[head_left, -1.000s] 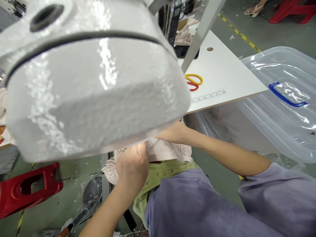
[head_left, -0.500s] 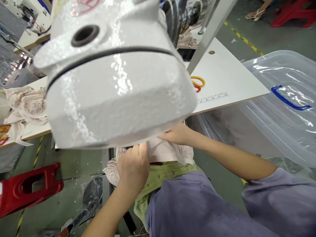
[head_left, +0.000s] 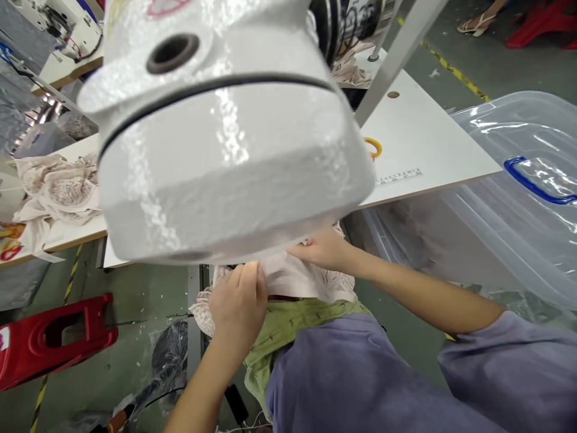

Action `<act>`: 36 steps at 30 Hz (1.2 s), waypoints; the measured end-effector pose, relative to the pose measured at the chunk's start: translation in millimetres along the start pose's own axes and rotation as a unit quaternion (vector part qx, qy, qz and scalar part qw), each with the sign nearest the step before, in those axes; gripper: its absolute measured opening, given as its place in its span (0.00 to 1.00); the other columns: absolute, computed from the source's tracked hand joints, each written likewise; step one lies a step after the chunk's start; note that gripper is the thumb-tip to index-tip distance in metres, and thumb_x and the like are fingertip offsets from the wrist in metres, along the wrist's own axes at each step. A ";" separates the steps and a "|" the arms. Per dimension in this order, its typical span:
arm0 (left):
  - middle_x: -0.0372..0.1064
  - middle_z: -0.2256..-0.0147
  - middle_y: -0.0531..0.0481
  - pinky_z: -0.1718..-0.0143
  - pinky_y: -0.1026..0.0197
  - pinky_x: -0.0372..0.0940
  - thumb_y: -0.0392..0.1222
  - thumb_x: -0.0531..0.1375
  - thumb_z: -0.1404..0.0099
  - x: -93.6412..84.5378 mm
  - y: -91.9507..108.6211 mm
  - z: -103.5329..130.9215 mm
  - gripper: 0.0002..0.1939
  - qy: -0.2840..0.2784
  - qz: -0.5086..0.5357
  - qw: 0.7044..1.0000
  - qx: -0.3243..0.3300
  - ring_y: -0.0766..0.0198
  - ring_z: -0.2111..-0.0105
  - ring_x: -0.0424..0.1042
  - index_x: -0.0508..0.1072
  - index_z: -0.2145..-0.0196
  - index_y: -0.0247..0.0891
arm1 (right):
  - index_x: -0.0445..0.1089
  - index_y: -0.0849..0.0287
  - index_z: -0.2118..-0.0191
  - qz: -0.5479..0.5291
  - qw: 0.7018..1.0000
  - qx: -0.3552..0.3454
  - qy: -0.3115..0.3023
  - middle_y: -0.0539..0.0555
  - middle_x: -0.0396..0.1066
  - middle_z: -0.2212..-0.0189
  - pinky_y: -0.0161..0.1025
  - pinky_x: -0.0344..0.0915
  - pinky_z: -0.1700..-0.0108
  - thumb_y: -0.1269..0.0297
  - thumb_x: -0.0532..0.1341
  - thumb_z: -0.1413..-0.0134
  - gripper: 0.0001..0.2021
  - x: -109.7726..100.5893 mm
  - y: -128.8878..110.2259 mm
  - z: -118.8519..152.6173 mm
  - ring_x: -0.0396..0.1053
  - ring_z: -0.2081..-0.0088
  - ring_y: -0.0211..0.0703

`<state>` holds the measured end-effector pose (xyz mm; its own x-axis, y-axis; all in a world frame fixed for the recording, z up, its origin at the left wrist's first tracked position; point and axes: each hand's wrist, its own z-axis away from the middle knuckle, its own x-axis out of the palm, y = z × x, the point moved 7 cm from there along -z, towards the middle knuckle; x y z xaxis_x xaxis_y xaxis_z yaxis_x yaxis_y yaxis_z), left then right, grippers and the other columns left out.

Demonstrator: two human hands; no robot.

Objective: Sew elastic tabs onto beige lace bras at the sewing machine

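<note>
A pale pink fabric piece with lace sides (head_left: 293, 278) hangs over the lap at the front edge of the table. My left hand (head_left: 240, 299) is closed on its left part, fingers curled over the cloth. On the right, my right hand (head_left: 322, 249) pinches the upper edge of the same fabric between thumb and fingers. Both hands are just below the white sewing machine head (head_left: 234, 174), which fills the upper middle and hides the needle area and the far part of the cloth.
Orange-handled scissors (head_left: 373, 146) and a printed ruler strip (head_left: 399, 177) are on the white tabletop (head_left: 433, 132). A clear lidded plastic bin (head_left: 496, 240) stands at right. More lace fabric (head_left: 58, 186) lies on the left. A red stool (head_left: 58, 340) occupies the floor at lower left.
The view has shifted slightly, so the machine appears farther right. My left hand has moved a little left along the fabric; the right hand still grips it, and the cloth between them looks more wrinkled.
</note>
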<state>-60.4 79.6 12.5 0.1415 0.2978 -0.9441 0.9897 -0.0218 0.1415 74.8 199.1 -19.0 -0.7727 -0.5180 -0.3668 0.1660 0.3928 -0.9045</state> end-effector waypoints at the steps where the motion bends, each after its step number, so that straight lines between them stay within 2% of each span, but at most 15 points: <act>1: 0.74 0.72 0.52 0.73 0.62 0.56 0.41 0.53 0.27 -1.0 -4.2 1.9 0.11 0.006 0.030 0.999 -0.023 0.62 0.73 0.72 0.71 0.51 0.40 | 0.69 0.55 0.40 -0.006 1.000 0.008 0.001 0.58 0.69 0.43 0.38 0.69 0.64 0.62 0.61 0.42 0.23 0.0 3.4 2.3 0.68 0.67 0.38; 5: 0.75 0.64 0.48 0.72 0.64 0.62 0.51 0.56 0.28 -0.7 -21.4 4.0 0.13 -0.017 0.193 0.972 -0.134 0.60 0.66 0.75 0.70 0.57 0.39 | 0.64 0.57 0.40 -0.007 0.999 0.033 0.020 0.58 0.72 0.51 0.36 0.65 0.67 0.59 0.62 0.39 0.23 -6.2 18.2 14.8 0.65 0.71 0.35; 8: 0.76 0.59 0.46 0.64 0.61 0.67 0.56 0.55 0.29 5.0 -28.0 1.8 0.17 -0.086 0.303 0.931 -0.183 0.57 0.59 0.75 0.73 0.56 0.40 | 0.70 0.58 0.52 0.053 0.998 0.031 -0.002 0.55 0.73 0.60 0.36 0.61 0.67 0.57 0.59 0.36 0.12 -4.1 16.3 29.4 0.66 0.69 0.38; 11: 0.77 0.56 0.46 0.56 0.58 0.67 0.57 0.56 0.29 16.1 -23.2 5.4 0.19 -0.195 0.384 0.884 -0.183 0.55 0.56 0.74 0.75 0.54 0.41 | 0.71 0.59 0.63 0.060 0.995 0.036 -0.070 0.52 0.72 0.70 0.35 0.59 0.67 0.57 0.53 0.31 0.14 9.5 -0.3 55.2 0.67 0.69 0.38; 13: 0.77 0.56 0.47 0.54 0.58 0.66 0.55 0.57 0.29 22.2 -11.4 14.5 0.17 -0.273 0.463 0.830 -0.149 0.55 0.56 0.74 0.77 0.55 0.40 | 0.70 0.59 0.65 0.008 0.992 0.040 -0.117 0.51 0.70 0.73 0.34 0.58 0.68 0.56 0.53 0.31 0.16 22.0 -17.4 75.9 0.65 0.71 0.36; 15: 0.76 0.60 0.48 0.57 0.60 0.67 0.52 0.57 0.28 19.5 -5.4 25.8 0.16 -0.296 0.536 0.780 -0.132 0.58 0.59 0.74 0.77 0.58 0.39 | 0.70 0.59 0.67 -0.068 0.984 0.050 -0.157 0.49 0.67 0.75 0.34 0.57 0.69 0.53 0.54 0.31 0.18 36.7 -32.9 91.9 0.63 0.73 0.35; 16: 0.75 0.63 0.49 0.60 0.62 0.66 0.52 0.57 0.28 14.9 -8.4 30.8 0.15 -0.281 0.555 0.770 -0.142 0.60 0.63 0.73 0.77 0.60 0.38 | 0.70 0.59 0.67 -0.106 0.977 0.061 -0.173 0.49 0.67 0.75 0.34 0.58 0.69 0.51 0.55 0.32 0.18 45.2 -37.9 96.0 0.63 0.73 0.35; 19: 0.72 0.70 0.52 0.70 0.65 0.61 0.52 0.58 0.29 -4.5 -32.6 44.6 0.15 -0.214 0.522 0.800 -0.202 0.65 0.71 0.68 0.77 0.62 0.38 | 0.72 0.58 0.55 -0.227 0.946 0.106 -0.208 0.53 0.72 0.61 0.37 0.65 0.57 0.46 0.66 0.43 0.21 79.0 -38.7 91.2 0.69 0.61 0.40; 21: 0.73 0.69 0.52 0.70 0.65 0.60 0.52 0.58 0.29 -13.0 -46.5 51.6 0.15 -0.218 0.472 0.825 -0.221 0.65 0.70 0.68 0.77 0.61 0.39 | 0.71 0.56 0.50 -0.353 0.900 0.163 -0.195 0.55 0.71 0.53 0.41 0.65 0.48 0.43 0.71 0.52 0.29 105.6 -27.3 78.7 0.69 0.53 0.43; 24: 0.75 0.67 0.51 0.68 0.63 0.61 0.51 0.57 0.29 -3.8 -56.7 59.1 0.14 -0.277 0.407 0.846 -0.205 0.62 0.68 0.70 0.78 0.60 0.41 | 0.72 0.56 0.60 -0.521 0.801 0.279 -0.094 0.50 0.71 0.65 0.38 0.68 0.53 0.46 0.70 0.50 0.20 139.4 5.1 66.1 0.70 0.63 0.37; 26: 0.74 0.66 0.50 0.66 0.61 0.61 0.49 0.59 0.30 9.8 -66.9 61.3 0.12 -0.236 0.349 0.881 -0.214 0.60 0.66 0.69 0.78 0.60 0.41 | 0.72 0.57 0.67 -0.541 0.779 0.316 -0.023 0.47 0.69 0.72 0.36 0.68 0.58 0.52 0.72 0.51 0.15 150.9 28.0 67.2 0.68 0.69 0.34; 28: 0.73 0.63 0.47 0.64 0.60 0.61 0.47 0.62 0.34 22.9 -78.9 66.4 0.09 -0.120 0.307 0.906 -0.265 0.57 0.62 0.69 0.76 0.61 0.39 | 0.71 0.57 0.68 -0.505 0.810 0.297 0.036 0.47 0.70 0.71 0.37 0.69 0.58 0.54 0.72 0.51 0.14 150.9 46.6 72.1 0.69 0.68 0.35; 30: 0.72 0.65 0.46 0.63 0.59 0.62 0.48 0.64 0.36 44.9 -80.6 77.4 0.10 -0.055 0.347 0.880 -0.319 0.57 0.62 0.69 0.75 0.64 0.38 | 0.72 0.55 0.63 -0.427 0.869 0.240 0.073 0.49 0.73 0.67 0.40 0.70 0.54 0.55 0.69 0.46 0.12 144.6 58.3 78.6 0.73 0.63 0.39; 33: 0.72 0.70 0.48 0.64 0.59 0.66 0.54 0.61 0.34 85.3 -62.3 87.2 0.17 -0.108 0.474 0.809 -0.330 0.59 0.67 0.71 0.76 0.67 0.37 | 0.73 0.53 0.58 -0.216 0.969 0.101 0.067 0.53 0.75 0.59 0.48 0.70 0.49 0.59 0.64 0.39 0.07 133.6 57.6 86.4 0.73 0.54 0.46; 36: 0.75 0.68 0.48 0.62 0.60 0.68 0.55 0.58 0.32 94.8 -53.1 86.5 0.18 -0.102 0.510 0.789 -0.326 0.60 0.64 0.73 0.76 0.63 0.37 | 0.75 0.54 0.60 -0.017 0.999 -0.032 0.026 0.56 0.75 0.57 0.51 0.69 0.50 0.61 0.62 0.39 0.05 127.4 44.5 91.8 0.72 0.53 0.50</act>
<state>-97.7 26.4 -110.2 0.9240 0.2825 -0.2579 0.1452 0.3648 0.9197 39.9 80.8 -126.0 -0.8081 -0.4922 -0.3237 0.1012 0.4253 -0.8994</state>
